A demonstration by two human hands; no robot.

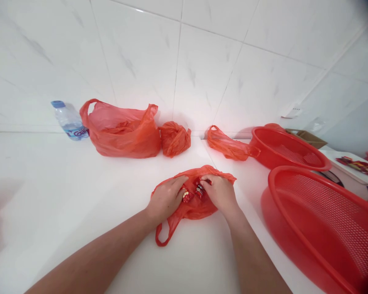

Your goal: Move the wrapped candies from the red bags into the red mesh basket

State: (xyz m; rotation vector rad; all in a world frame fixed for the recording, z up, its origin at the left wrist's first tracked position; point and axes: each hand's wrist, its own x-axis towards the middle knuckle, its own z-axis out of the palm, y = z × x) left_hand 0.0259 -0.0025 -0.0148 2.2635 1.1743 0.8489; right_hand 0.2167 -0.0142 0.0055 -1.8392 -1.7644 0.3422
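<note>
Our left fingers (180, 180) parted, right fingers (206, 178) nearly closed, hold unclear; small shiny red pieces (187, 196) between, spillable if we tug the crumpled red plastic bag (198, 212) beneath.

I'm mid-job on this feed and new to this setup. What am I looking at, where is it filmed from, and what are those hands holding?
There is no machine here: these are a person's bare hands, in one picture from a camera on their head, looking forward and down.

The left hand and right hand are at an open red plastic bag, fingers by small, shiny red items inside. Whether they grip any is unclear.

Behind it on the white surface stand a plastic bottle, a large red bag, a bunched-up one and a flatter one. At right are two red mesh baskets.
</note>
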